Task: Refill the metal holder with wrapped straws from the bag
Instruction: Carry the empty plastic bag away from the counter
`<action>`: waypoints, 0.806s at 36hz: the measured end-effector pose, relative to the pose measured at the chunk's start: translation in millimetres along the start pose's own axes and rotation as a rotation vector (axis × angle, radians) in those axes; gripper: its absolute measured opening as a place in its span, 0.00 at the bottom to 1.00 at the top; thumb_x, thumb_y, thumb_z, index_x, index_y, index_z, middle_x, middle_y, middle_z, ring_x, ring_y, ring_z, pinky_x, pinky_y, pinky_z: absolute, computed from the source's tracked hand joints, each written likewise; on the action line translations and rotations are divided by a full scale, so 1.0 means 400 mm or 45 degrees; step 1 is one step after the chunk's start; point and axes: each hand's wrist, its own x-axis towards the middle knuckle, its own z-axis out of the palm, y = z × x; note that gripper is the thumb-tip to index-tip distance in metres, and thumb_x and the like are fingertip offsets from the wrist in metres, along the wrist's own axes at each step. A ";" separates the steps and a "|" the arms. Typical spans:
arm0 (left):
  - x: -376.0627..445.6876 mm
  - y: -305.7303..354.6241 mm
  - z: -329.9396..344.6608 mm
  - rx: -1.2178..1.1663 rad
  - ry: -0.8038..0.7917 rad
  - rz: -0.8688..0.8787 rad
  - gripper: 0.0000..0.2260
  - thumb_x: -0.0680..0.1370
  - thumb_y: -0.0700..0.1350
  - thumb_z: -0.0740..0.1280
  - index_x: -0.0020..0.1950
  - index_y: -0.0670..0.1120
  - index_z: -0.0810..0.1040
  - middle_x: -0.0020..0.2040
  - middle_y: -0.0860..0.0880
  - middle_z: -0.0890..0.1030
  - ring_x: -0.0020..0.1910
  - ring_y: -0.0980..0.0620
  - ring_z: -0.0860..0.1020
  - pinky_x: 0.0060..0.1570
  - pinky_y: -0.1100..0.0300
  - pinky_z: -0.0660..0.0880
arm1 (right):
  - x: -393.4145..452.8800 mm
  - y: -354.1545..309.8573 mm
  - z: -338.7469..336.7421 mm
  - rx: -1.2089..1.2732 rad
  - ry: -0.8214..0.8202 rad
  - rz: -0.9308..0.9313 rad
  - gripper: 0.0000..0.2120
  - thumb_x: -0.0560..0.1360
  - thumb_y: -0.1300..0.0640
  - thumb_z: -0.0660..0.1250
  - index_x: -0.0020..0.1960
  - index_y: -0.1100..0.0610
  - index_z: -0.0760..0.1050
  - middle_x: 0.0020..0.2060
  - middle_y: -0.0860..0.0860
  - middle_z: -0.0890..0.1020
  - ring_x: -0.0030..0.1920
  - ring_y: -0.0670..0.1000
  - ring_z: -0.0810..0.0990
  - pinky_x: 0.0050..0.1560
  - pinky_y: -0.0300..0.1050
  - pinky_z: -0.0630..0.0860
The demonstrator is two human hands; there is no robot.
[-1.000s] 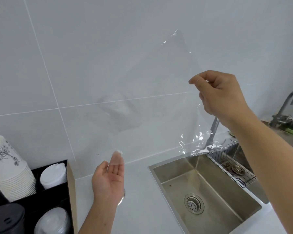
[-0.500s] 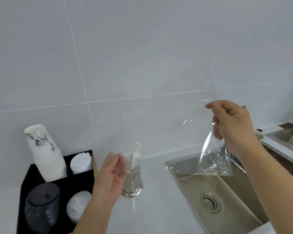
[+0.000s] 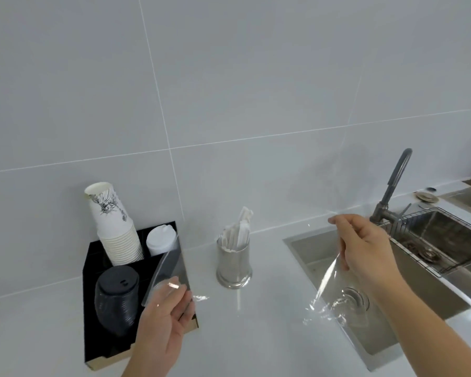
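- Head view: right hand [image 3: 365,248], right of centre, pinches the clear bag [image 3: 327,281] over the sink [image 3: 305,257].
- Left hand [image 3: 163,317], lower centre, fingers relaxed, empty.
- Holder [image 3: 234,263], centre frame, holds straws [image 3: 238,232].

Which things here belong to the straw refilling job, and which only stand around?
Belonging to the job: metal holder, wrapped straws standing in it, clear bag pinched by the right hand.

Only standing around: paper cups, black lids and white lids in the black organizer, sink, faucet.
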 end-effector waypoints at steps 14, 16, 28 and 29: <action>-0.129 -0.057 -0.268 0.209 0.222 -0.123 0.09 0.76 0.33 0.66 0.50 0.46 0.78 0.34 0.48 0.81 0.36 0.50 0.78 0.38 0.56 0.75 | -0.228 0.164 0.030 -0.139 -0.083 0.250 0.09 0.78 0.58 0.64 0.41 0.53 0.80 0.21 0.53 0.72 0.19 0.53 0.68 0.27 0.42 0.67; -0.145 -0.062 -0.297 0.255 0.238 -0.151 0.09 0.76 0.32 0.66 0.50 0.45 0.78 0.36 0.46 0.80 0.37 0.48 0.77 0.40 0.54 0.74 | -0.253 0.185 0.035 -0.165 -0.089 0.286 0.08 0.78 0.58 0.65 0.42 0.55 0.80 0.21 0.54 0.72 0.19 0.53 0.68 0.28 0.43 0.67; -0.235 -0.165 -0.453 0.439 0.365 -0.274 0.08 0.75 0.31 0.67 0.49 0.42 0.78 0.37 0.42 0.78 0.38 0.45 0.77 0.40 0.54 0.74 | -0.386 0.329 0.041 -0.392 -0.194 0.477 0.09 0.78 0.59 0.63 0.43 0.53 0.80 0.22 0.56 0.73 0.19 0.54 0.68 0.29 0.43 0.70; -0.242 -0.172 -0.461 0.444 0.373 -0.289 0.08 0.75 0.31 0.68 0.50 0.42 0.79 0.38 0.42 0.77 0.39 0.45 0.78 0.40 0.54 0.74 | -0.394 0.340 0.040 -0.410 -0.203 0.486 0.09 0.79 0.59 0.63 0.43 0.53 0.81 0.22 0.57 0.73 0.19 0.54 0.69 0.29 0.43 0.70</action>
